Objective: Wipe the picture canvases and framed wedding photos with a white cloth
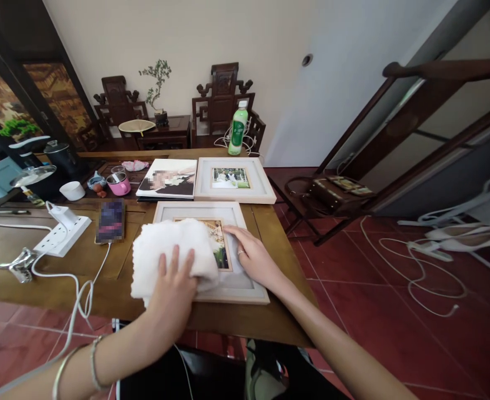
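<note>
A light wooden picture frame (245, 291) with a photo under glass lies flat on the wooden table (115, 289) in front of me. A white folded cloth (165, 244) covers the frame's left half. My left hand (174, 283) lies flat on the cloth, fingers stretched out. My right hand (251, 255) rests flat on the glass at the frame's right side, fingers extended, a ring on one finger.
Farther back lie a second white frame (261, 191) and a photo book (168, 178). A phone (110, 221), a white power strip (61, 233) with cables, a pink pot (119, 183), a white cup (72, 190) and a green bottle (238, 129) stand around. Carved chairs line the wall.
</note>
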Available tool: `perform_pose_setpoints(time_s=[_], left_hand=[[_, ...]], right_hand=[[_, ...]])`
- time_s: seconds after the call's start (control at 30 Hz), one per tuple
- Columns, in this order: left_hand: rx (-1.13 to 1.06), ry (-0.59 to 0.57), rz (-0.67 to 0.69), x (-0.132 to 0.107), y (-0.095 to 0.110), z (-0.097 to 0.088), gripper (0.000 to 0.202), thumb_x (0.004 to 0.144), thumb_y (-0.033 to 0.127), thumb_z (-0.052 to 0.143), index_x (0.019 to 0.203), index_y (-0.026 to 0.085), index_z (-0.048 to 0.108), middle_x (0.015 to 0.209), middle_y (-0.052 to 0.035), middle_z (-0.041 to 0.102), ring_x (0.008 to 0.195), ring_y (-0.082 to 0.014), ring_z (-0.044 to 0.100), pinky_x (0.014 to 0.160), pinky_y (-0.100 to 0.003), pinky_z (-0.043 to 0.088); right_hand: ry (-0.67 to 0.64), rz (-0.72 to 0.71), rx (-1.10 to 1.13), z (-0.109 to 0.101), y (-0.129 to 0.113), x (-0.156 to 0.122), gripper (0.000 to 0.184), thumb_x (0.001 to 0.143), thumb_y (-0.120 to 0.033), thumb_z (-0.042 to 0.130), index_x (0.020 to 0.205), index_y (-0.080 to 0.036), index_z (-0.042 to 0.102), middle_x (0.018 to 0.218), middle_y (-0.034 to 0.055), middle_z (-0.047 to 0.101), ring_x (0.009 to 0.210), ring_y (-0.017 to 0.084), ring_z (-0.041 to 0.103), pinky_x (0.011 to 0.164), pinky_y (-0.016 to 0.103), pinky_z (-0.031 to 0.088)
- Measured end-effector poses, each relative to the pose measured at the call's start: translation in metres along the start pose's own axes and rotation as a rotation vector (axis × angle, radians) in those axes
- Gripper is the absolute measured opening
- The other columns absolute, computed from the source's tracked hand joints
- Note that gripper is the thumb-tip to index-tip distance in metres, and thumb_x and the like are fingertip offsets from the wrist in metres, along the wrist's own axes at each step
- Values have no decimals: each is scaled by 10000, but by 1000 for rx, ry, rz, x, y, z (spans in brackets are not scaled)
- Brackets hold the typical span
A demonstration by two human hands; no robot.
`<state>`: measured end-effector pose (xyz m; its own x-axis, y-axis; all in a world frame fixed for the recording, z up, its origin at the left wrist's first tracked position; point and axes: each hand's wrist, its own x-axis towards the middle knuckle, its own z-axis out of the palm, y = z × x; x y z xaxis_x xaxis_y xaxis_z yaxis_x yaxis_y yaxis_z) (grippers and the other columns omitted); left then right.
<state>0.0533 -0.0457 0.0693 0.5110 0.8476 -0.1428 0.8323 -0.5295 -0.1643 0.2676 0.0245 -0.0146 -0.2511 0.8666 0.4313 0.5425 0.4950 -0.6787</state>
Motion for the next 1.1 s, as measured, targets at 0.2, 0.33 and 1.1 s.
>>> perform_pose_setpoints(time_s=[0.2, 0.33, 1.1], left_hand=[[-136, 144, -119, 57, -27, -20, 575, 750, -90, 415, 1252, 140, 579, 1500, -190, 358, 1362, -407, 347, 1014, -619, 372], [-214, 341, -24, 109, -24, -34, 530, 812, -45, 398, 1275, 167, 544, 1453, -165, 425, 1350, -332, 382, 1042, -519, 379], [-86, 140, -189, 81, -95, -14, 386, 819, -65, 339, 1019, 62, 644, 1051, -170, 647, 964, -239, 599, 855, -346, 457]], right_hand=[[33, -26, 35, 1, 0, 1, 705, 643, 45, 360, 1262, -235, 548, 1269, 80, 604, 1234, 211, 521, 1083, 468, 385], [48, -29, 42, 3, 0, 1, 691, 627, 43, 357, 1233, -219, 561, 1240, 91, 614, 1216, 222, 531, 1074, 478, 390], [-22, 55, -24, 0, -2, 2, 689, 640, 30, 358, 1276, -175, 526, 1300, 126, 576, 1266, 243, 493, 1087, 485, 372]])
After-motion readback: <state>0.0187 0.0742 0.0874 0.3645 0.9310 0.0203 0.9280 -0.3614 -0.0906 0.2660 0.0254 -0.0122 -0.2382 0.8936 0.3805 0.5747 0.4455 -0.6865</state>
